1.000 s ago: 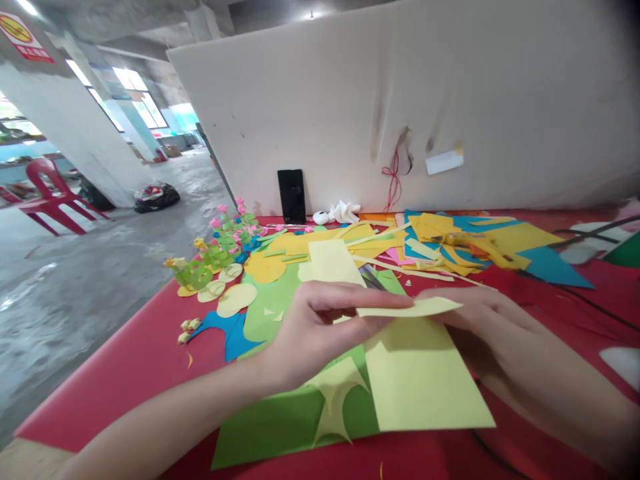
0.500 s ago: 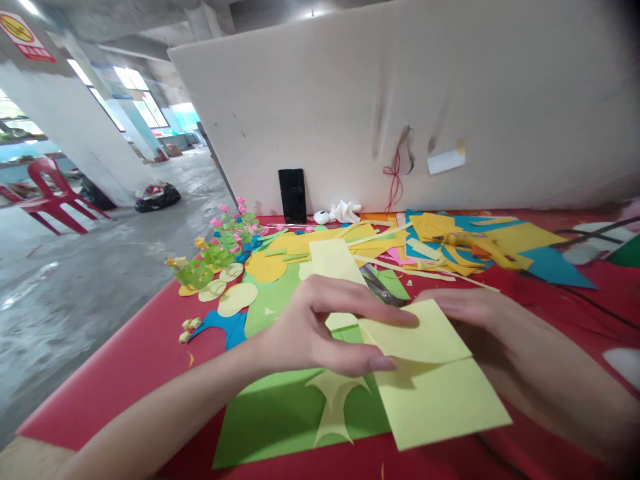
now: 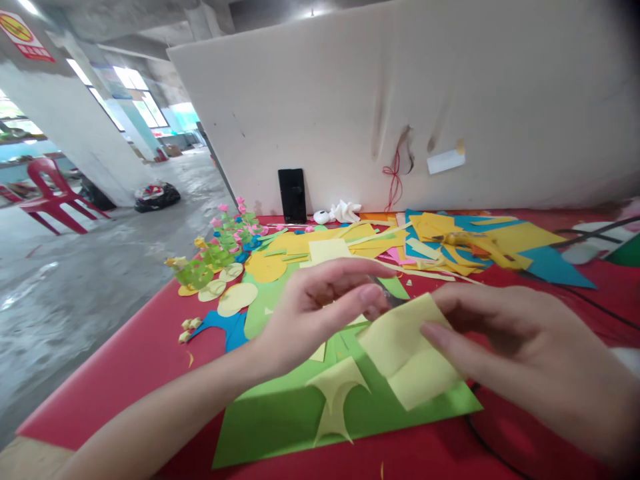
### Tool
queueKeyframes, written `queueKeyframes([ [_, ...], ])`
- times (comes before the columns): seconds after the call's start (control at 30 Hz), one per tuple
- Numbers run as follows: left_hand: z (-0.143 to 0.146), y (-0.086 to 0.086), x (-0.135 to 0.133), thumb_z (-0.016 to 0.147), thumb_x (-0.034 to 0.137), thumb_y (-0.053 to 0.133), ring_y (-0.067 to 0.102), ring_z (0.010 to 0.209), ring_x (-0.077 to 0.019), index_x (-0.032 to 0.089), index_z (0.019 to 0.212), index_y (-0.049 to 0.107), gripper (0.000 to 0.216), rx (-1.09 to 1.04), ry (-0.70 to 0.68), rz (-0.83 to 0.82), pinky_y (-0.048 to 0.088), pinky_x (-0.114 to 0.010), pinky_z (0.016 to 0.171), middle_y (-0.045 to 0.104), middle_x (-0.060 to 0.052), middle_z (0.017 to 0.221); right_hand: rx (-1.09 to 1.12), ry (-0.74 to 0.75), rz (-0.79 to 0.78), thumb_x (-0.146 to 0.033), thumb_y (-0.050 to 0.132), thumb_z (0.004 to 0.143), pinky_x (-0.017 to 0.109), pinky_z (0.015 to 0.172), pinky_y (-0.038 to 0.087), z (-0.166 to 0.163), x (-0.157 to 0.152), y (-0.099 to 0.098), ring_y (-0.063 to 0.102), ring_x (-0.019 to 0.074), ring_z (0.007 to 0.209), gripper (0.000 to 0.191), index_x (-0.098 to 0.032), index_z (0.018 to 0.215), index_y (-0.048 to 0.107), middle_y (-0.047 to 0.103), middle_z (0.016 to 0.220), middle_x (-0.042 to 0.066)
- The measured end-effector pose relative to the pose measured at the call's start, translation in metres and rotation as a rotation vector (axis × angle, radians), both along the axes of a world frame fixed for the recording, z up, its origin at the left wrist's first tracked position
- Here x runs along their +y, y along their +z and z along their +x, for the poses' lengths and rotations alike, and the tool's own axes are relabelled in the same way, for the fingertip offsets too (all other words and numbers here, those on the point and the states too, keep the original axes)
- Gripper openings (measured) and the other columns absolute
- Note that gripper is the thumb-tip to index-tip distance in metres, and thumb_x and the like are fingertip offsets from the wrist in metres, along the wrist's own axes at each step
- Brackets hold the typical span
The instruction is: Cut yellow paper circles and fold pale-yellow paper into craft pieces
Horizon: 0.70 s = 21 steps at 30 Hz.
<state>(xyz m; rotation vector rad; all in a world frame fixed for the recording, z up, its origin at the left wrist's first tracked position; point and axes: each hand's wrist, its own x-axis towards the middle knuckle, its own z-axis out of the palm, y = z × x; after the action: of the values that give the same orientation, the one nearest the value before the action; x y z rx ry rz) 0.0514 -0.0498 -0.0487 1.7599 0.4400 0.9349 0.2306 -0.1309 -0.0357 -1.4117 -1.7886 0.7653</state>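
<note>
A pale yellow sheet of paper point(image 3: 410, 360), folded with a crease across it, is pinched in my right hand point(image 3: 500, 347). The right thumb presses on its front face, and the fingers behind it are partly hidden. My left hand point(image 3: 320, 300) hovers just left of the sheet, its index finger stretched out and apart from the thumb, with nothing seen between them. Below lies a green sheet point(image 3: 270, 413) carrying a yellow cut-out scrap point(image 3: 335, 400) with curved edges. A pair of scissors point(image 3: 390, 293) is mostly covered by the left fingers.
Yellow paper discs point(image 3: 238, 299) and small paper flowers point(image 3: 235, 230) sit at the left. A yellow glue gun point(image 3: 480, 245) rests on blue and yellow scraps at the right, its black cable trailing. A black phone point(image 3: 293, 195) leans on the white board point(image 3: 340, 113) behind.
My left hand has let go of the yellow paper and drawn slightly up and left. The right thumb has come onto the sheet's front, and the sheet now looks smaller and turned.
</note>
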Motion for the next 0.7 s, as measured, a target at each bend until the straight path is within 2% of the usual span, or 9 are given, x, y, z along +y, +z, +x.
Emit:
queueKeyframes([
  [0.07, 0.0016, 0.0011, -0.0018, 0.082, 0.029, 0.057, 0.058, 0.063, -0.0085, 0.018, 0.083, 0.065, 0.013, 0.062, -0.023, 0.022, 0.046, -0.016, 0.058, 0.065, 0.000, 0.070, -0.118, 0.012, 0.063, -0.029, 0.050, 0.080, 0.026, 0.042, 0.038, -0.0033, -0.0012, -0.0001, 0.053, 0.0145, 0.047, 0.021, -0.024, 0.060, 0.051, 0.057, 0.053, -0.003],
  [0.13, 0.0014, 0.0030, -0.0032, 0.082, 0.029, 0.056, 0.053, 0.058, -0.0079, 0.015, 0.070, 0.060, 0.018, 0.155, -0.065, 0.154, 0.043, -0.016, 0.054, 0.060, 0.000, 0.065, -0.191, 0.030, 0.113, -0.027, 0.049, 0.080, 0.026, 0.039, 0.035, -0.0065, -0.0020, -0.0002, 0.050, 0.0132, 0.044, 0.024, -0.023, 0.056, 0.051, 0.061, 0.054, -0.002],
  [0.23, -0.0007, 0.0049, -0.0039, 0.084, 0.022, 0.051, 0.045, 0.052, -0.0071, 0.015, 0.065, 0.053, 0.021, 0.242, -0.131, 0.442, 0.038, -0.017, 0.050, 0.050, 0.001, 0.057, -0.235, 0.036, 0.158, -0.024, 0.050, 0.078, 0.025, 0.038, 0.034, -0.0088, -0.0024, -0.0001, 0.054, 0.0140, 0.047, 0.024, -0.023, 0.054, 0.053, 0.064, 0.057, -0.001],
  [0.33, -0.0024, 0.0041, -0.0028, 0.084, 0.016, 0.048, 0.040, 0.050, -0.0071, 0.015, 0.065, 0.048, 0.019, 0.212, -0.163, 0.581, 0.034, -0.018, 0.048, 0.045, 0.001, 0.056, -0.209, 0.027, 0.146, -0.026, 0.053, 0.078, 0.024, 0.039, 0.036, -0.0072, -0.0036, 0.0006, 0.054, 0.0135, 0.046, 0.021, -0.023, 0.058, 0.057, 0.064, 0.056, -0.002],
  [0.43, -0.0025, 0.0024, -0.0014, 0.084, 0.016, 0.049, 0.039, 0.048, -0.0072, 0.016, 0.062, 0.045, 0.022, 0.181, -0.186, 0.594, 0.034, -0.018, 0.047, 0.044, 0.002, 0.053, -0.128, -0.019, 0.114, -0.032, 0.058, 0.077, 0.023, 0.041, 0.039, -0.0038, -0.0059, 0.0017, 0.053, 0.0125, 0.046, 0.014, -0.026, 0.065, 0.062, 0.062, 0.054, -0.005],
  [0.57, -0.0018, 0.0007, -0.0020, 0.084, 0.019, 0.049, 0.043, 0.045, -0.0079, 0.017, 0.058, 0.045, 0.027, 0.185, -0.200, 0.566, 0.037, -0.019, 0.046, 0.049, 0.000, 0.049, -0.003, -0.169, 0.176, -0.033, 0.070, 0.067, 0.022, 0.043, 0.040, -0.0008, -0.0055, 0.0022, 0.051, 0.0124, 0.046, 0.010, -0.030, 0.061, 0.063, 0.059, 0.052, -0.007],
  [0.7, -0.0019, -0.0005, -0.0040, 0.086, 0.018, 0.046, 0.050, 0.047, -0.0094, 0.017, 0.058, 0.048, 0.028, 0.112, -0.218, 0.461, 0.040, -0.019, 0.047, 0.055, -0.002, 0.050, 0.172, -0.154, 0.097, -0.035, 0.074, 0.062, 0.022, 0.036, 0.038, -0.0009, -0.0016, 0.0020, 0.048, 0.0137, 0.043, 0.012, -0.029, 0.059, 0.064, 0.057, 0.050, -0.004],
])
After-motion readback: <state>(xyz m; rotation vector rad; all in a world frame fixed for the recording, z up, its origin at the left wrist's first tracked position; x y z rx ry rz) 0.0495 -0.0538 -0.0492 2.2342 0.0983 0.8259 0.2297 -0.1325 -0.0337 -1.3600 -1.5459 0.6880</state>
